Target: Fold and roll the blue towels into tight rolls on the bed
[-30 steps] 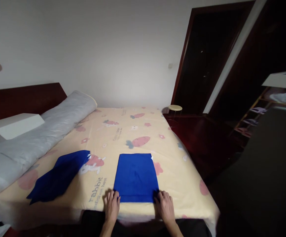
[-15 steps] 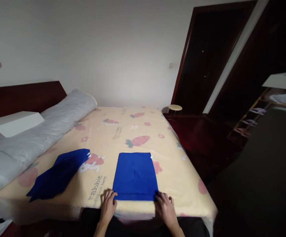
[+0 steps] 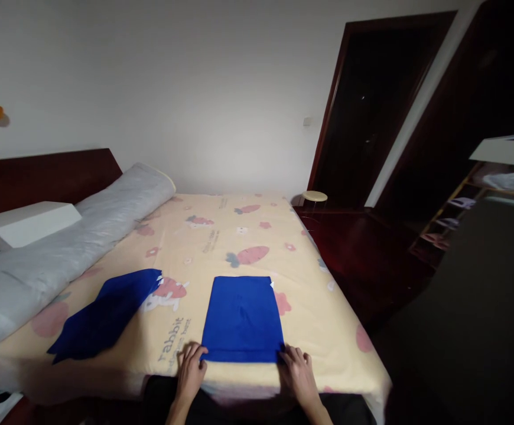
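A folded blue cloth [image 3: 243, 319] lies flat near the front edge of the bed, a small white tag at its far right corner. At its near left corner, my left hand [image 3: 191, 367] has its fingers bent and closed on the fabric edge. My right hand [image 3: 299, 370] pinches the near right corner in the same way. The fingertips' hold is partly hidden from above. Farther left, a second blue cloth [image 3: 106, 313] rests loosely crumpled on the sheet, with white tags at its upper right end.
The bed's yellow sheet [image 3: 221, 260] has carrot and rabbit prints. A long grey roll of bedding [image 3: 106, 218] lies along the headboard [image 3: 39, 177], beside a white box [image 3: 31, 221]. Beyond the bed stand a round stool [image 3: 314, 196] and, at right, a shelf rack [image 3: 452, 206].
The view has tipped slightly, so everything sits a little lower. My left hand has shifted slightly left at the cloth's corner. My right hand stays at its corner.
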